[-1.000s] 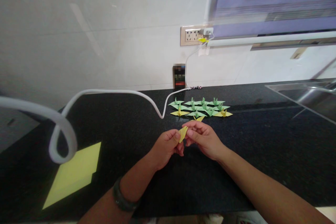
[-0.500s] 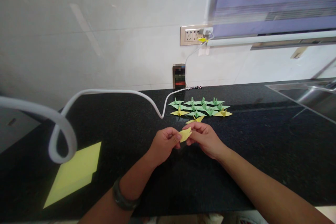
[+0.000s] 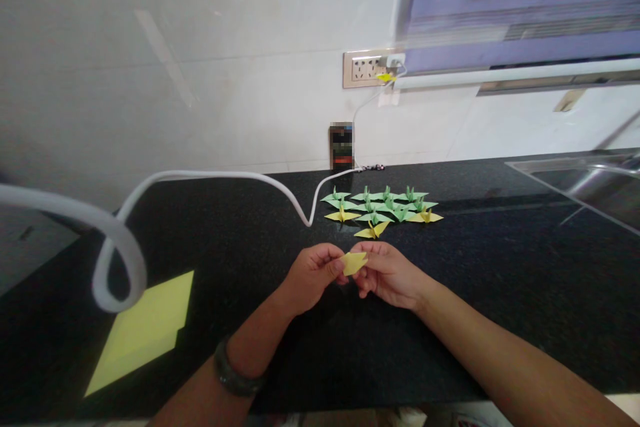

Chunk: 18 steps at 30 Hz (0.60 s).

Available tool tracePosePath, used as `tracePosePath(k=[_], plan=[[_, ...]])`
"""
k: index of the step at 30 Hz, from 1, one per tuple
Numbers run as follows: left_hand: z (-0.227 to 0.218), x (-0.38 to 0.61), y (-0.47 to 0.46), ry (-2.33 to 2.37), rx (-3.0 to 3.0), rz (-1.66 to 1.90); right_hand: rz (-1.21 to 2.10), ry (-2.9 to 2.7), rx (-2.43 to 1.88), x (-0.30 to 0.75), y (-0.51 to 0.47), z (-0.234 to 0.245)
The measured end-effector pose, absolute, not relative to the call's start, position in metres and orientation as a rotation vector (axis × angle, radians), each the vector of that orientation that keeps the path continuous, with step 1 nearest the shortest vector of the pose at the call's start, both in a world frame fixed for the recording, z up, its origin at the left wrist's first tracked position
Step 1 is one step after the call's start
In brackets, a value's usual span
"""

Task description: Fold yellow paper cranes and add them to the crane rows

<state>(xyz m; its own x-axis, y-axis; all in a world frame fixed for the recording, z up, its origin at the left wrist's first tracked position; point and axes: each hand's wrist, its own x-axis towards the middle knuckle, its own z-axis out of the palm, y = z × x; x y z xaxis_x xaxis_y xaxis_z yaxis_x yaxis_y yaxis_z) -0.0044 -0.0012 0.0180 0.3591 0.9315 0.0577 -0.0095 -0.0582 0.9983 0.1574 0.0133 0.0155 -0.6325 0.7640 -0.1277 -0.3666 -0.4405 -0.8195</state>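
Note:
A small folded yellow paper (image 3: pixel 354 262) is pinched between my two hands just above the black counter (image 3: pixel 500 267). My left hand (image 3: pixel 313 275) grips its left end with closed fingers. My right hand (image 3: pixel 387 273) grips its right end, fingers curled. Just beyond the hands lies a cluster of several green and yellow paper cranes (image 3: pixel 383 209), the nearest one yellow (image 3: pixel 371 230).
A stack of yellow paper sheets (image 3: pixel 143 330) lies at the counter's front left. A white cable (image 3: pixel 210 177) loops from the left to a device (image 3: pixel 341 145) leaning on the wall under a socket (image 3: pixel 367 68). A steel sink (image 3: pixel 585 180) sits at the right.
The folded yellow paper has turned from upright to lying flatter between my fingers. Both hands stayed in nearly the same place.

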Motion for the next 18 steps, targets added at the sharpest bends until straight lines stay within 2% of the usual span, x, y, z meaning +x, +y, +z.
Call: tracePosePath(k=[6, 12, 14, 18], plan=[[0.0171, -0.0009, -0.0012, 0.854, 1.337, 0.993, 2.117, -0.956, -0.641, 0.1574, 0.0145, 0.0152], [0.0165, -0.0006, 0.0004, 0.889, 1.295, 1.007, 2.056, -1.116, -0.645, 0.1571, 0.0116, 0.0166], [0.0163, 0.0001, 0.0012, 0.957, 1.271, 1.062, 1.905, -1.242, -0.705, 0.1573, 0.0126, 0.0153], [0.018, 0.0022, 0.0007, 1.069, 1.27, 1.128, 1.348, -1.551, -0.919, 0.1581, 0.0168, 0.0113]])
